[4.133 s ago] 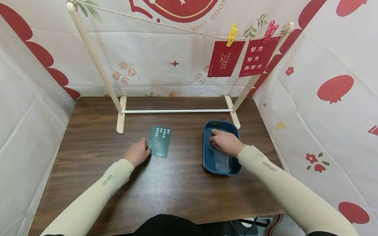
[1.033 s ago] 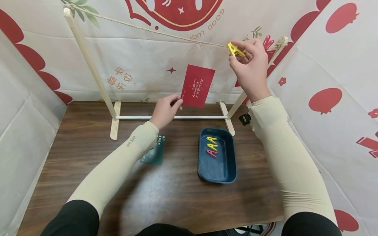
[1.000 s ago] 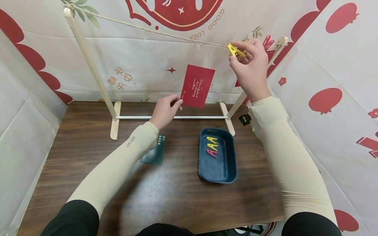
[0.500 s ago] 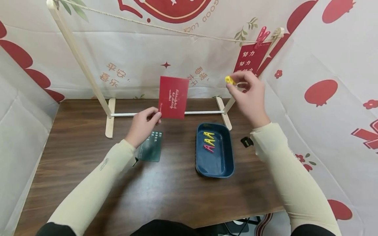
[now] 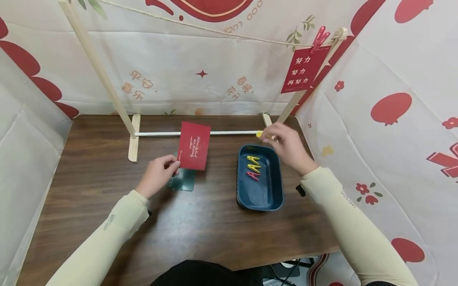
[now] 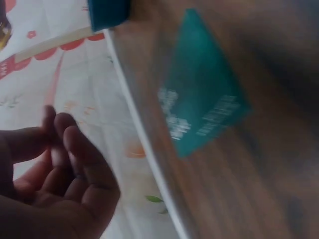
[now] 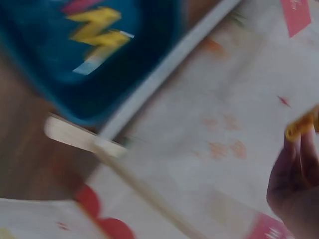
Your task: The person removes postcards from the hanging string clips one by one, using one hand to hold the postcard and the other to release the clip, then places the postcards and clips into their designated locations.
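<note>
Red printed card is pinched in the left hand above the green card, the right hand pinching a yellow clothespin; this seems the put-away step, calling next for lowering both.

Left arm, right arm extended forward; left hand held in pinch; right hand held farther forward, likewise pinched.

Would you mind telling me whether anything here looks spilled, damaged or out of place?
Nothing stands out: the loose clips lie inside the blue tray, a pink clip holds one red card on the rope, and I see no spill or damage.
</note>
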Available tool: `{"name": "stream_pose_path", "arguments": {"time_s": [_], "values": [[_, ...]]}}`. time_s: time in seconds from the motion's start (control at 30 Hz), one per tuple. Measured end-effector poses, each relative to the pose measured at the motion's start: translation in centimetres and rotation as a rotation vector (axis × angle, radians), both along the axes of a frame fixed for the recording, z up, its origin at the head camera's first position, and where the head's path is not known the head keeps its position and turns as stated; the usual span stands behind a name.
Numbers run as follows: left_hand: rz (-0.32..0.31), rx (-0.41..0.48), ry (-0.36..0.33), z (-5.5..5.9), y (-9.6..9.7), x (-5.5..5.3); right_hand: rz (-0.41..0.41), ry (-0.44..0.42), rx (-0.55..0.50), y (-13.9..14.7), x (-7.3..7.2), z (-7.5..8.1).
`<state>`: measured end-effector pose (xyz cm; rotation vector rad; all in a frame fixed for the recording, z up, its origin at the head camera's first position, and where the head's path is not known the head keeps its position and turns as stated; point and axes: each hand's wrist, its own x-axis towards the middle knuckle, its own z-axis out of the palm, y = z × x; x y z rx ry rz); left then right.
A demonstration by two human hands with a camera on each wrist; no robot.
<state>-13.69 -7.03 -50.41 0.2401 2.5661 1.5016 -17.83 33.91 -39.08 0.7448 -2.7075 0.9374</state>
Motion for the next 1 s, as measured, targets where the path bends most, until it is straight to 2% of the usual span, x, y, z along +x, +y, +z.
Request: {"name": "stream_pose_path", "arguments": {"time_s": [0.17,0.27,0.33,0.43,0.63,0.9,1.0], "values": [[-0.092,-0.141,-0.146,-1.9,-1.7,0.3,0.181,-0.177,0.216,0.9,1.3,-6.0],[-0.136,-0.196,-0.226,-2.9,-2.3,0.3,0.277,-0.263,0.329,0.8,2.1,-8.8],[-0.144,-0.230,-0.247,-3.6,-2.4,0.1,0.311,-0.301,0.384,0.7,2.5,-10.4],[-0.150,-0.269,-0.228,-4.3,-2.5,-0.1,0.318,-0.331,0.466,0.6,3.0,-12.1],[-0.100,-0.285,-0.197,-5.0,-2.3,0.0,0.304,-0.403,0.538,0.4,3.5,-13.5],[-0.071,-0.277,-0.186,-5.6,-2.5,0.4,0.306,-0.410,0.552,0.2,3.6,-13.7],[-0.078,-0.280,-0.163,-6.1,-2.7,0.4,0.293,-0.413,0.572,0.2,3.6,-13.8]]}}
